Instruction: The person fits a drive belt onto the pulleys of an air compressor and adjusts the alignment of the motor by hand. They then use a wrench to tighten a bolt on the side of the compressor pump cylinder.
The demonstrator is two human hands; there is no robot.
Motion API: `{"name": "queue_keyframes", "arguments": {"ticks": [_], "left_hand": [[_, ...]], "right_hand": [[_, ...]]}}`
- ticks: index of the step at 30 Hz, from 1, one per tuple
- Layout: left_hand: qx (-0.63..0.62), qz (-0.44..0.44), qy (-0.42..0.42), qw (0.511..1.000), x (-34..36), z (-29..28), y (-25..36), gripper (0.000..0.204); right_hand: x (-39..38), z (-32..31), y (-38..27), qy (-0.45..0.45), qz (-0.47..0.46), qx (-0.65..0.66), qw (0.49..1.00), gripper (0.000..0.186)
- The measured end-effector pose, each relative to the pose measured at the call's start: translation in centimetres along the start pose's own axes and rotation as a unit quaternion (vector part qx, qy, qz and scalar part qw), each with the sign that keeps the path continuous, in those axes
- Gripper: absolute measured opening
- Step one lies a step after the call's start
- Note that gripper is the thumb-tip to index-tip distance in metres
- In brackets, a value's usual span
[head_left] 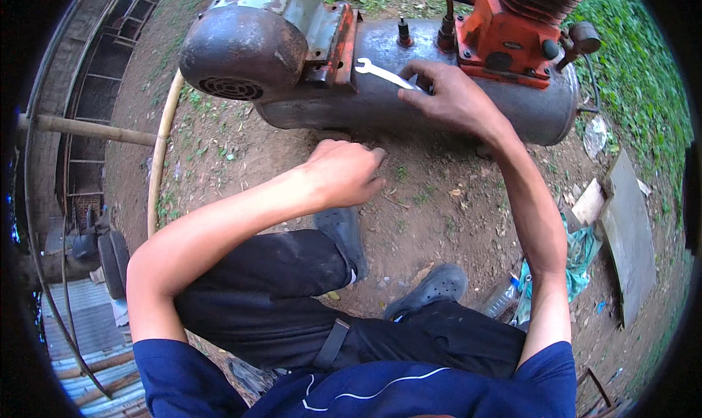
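Observation:
My right hand is closed around a silver wrench. Its open-ended jaw points left, in front of the grey air compressor tank. My left hand hangs over the dirt just in front of the tank, its fingers loosely curled. A gap shows between thumb and forefinger, with nothing visible in it; the palm is hidden. Left of the wrench, a dark, worn electric motor sits on a rusty orange mounting bracket. An orange pump head is bolted on top of the tank at right.
Between motor and pump, a small black fitting stands up from the tank. By my right arm lie a plastic bottle, a green cloth and a grey board. A bamboo pole runs along the left side.

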State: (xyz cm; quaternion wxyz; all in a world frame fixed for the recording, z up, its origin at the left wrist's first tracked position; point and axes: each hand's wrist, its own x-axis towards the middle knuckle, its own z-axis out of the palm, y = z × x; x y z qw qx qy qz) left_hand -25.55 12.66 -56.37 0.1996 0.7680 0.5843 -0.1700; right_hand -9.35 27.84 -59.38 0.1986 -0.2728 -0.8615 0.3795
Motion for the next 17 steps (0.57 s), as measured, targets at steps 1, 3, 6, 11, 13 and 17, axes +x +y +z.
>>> {"name": "queue_keyframes", "arguments": {"ticks": [1, 3, 6, 11, 13, 17], "left_hand": [[-0.019, -0.017, 0.014, 1.0, -1.0, -0.3, -0.7, 0.036], [-0.034, -0.038, 0.034, 0.998, -1.9, -0.3, -1.8, 0.034], [-0.069, -0.079, 0.002, 0.994, -2.0, -0.9, -2.3, 0.033], [-0.067, 0.011, -0.047, 0.997, 2.0, 1.7, -0.2, 0.031], [-0.055, 0.083, -0.056, 0.993, 5.1, 2.8, 2.0, 0.031], [0.065, 0.245, -0.041, 0.966, 12.7, 3.0, 9.3, 0.035]], "right_hand": [[0.3, 0.3, 0.2, -0.01, -0.001, -0.003, 1.0, 0.035], [-0.5, 0.7, 1.8, -0.032, -0.002, -0.032, 0.999, 0.036], [-2.4, 1.0, 4.1, -0.149, 0.06, -0.082, 0.984, 0.044], [-9.5, 0.9, 11.5, -0.258, 0.2, -0.173, 0.929, 0.05], [-14.0, -0.2, 14.7, -0.234, 0.27, -0.155, 0.921, 0.05], [-26.4, -1.6, 19.0, -0.084, 0.442, -0.136, 0.883, 0.041]]}}
